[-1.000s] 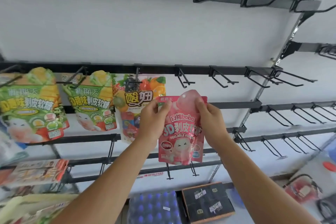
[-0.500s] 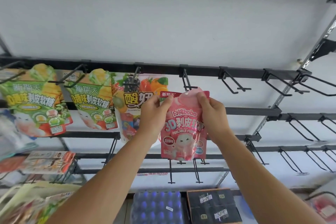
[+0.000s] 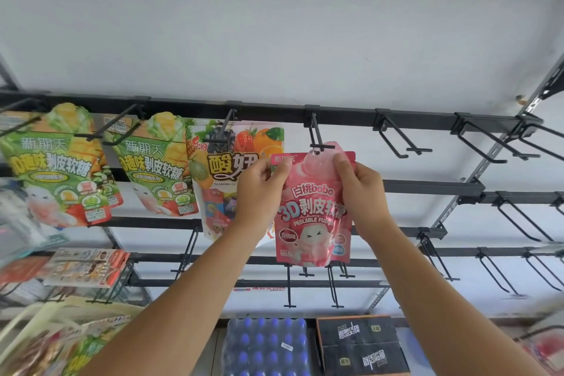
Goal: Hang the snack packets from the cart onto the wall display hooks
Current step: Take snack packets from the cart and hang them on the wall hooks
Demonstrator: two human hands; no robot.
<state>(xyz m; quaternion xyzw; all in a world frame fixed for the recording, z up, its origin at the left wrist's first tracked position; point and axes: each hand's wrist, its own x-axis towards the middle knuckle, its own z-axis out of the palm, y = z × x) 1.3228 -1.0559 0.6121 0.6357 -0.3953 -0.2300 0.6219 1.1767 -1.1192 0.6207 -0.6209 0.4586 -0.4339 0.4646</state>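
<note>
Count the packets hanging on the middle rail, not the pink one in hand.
3. A green packet at far left, a second green packet beside it, and a fruit packet partly behind the left hand. More may hang behind these.

free: bare hooks point(image 3: 399, 139) right of centre, white wall point(image 3: 274, 40) above | blocked: hung packets point(image 3: 158, 168) fill left half | tight: pink packet point(image 3: 314, 210) just beside fruit packet point(image 3: 232, 162), centre frame

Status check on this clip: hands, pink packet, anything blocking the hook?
Left hand and right hand pinch the pink packet by its top corners. Its hang hole sits at the hook tip; threaded or not, cannot tell. Nothing blocking.
</note>
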